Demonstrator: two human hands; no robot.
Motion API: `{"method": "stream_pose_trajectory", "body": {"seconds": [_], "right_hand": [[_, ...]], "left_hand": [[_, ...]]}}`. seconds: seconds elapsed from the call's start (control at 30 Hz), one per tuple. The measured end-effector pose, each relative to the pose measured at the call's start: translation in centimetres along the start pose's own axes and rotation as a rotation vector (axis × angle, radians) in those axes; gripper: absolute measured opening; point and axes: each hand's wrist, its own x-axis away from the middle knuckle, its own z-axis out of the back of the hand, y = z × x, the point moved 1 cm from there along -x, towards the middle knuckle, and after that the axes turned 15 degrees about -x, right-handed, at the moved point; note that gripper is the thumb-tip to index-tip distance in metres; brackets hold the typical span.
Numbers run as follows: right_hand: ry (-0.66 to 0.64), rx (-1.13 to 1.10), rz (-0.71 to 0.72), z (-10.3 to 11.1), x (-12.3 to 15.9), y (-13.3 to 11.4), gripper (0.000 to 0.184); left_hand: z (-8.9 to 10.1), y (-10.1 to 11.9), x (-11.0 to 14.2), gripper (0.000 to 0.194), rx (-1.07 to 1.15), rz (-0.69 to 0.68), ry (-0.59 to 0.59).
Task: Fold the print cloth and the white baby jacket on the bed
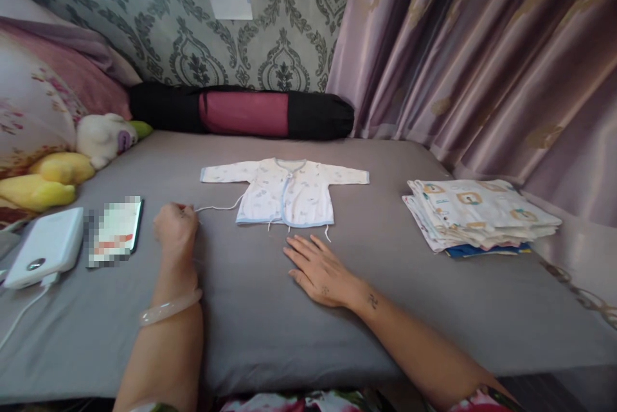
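The left hand is clenching one cord, fingertips hidden, while the empty right hand is lying open near one shirt.

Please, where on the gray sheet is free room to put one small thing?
Bare sheet: between the right hand and the folded cloths, and a narrow strip between the small shirt and long roll. Crowded: the left side, with power bank, phone and plush toys.
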Motion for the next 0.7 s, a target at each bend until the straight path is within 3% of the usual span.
{"method": "stream_pose_trajectory", "body": {"seconds": [0.13,0.23,0.33,0.43,0.53,0.7], "right_hand": [[0.003,-0.009,0.003,0.0,0.0,0.0,0.051],[0.010,-0.019,0.003,0.1,0.0,0.0,0.050],[0.019,-0.026,-0.004,0.1,0.0,-0.1,0.048],[0.030,-0.025,-0.006,0.1,0.0,-0.1,0.047],[0.039,-0.012,0.001,0.0,-0.1,-0.1,0.048],[0.043,-0.014,0.009,0.1,0.1,-0.2,0.047]], "left_hand": [[1.9,1.9,-0.4,0.033,0.079,0.010,0.140],[3.1,5.5,-0.5,0.025,0.220,-0.181,0.220],[3.3,9.9,0.3,0.027,0.430,-0.469,0.167],[2.3,13.5,2.0,0.038,0.430,-0.635,0.172],[0.2,15.6,4.2,0.040,0.300,-0.738,0.217],[-3.4,17.5,7.4,0.041,-0.002,-1.003,0.056]]}}
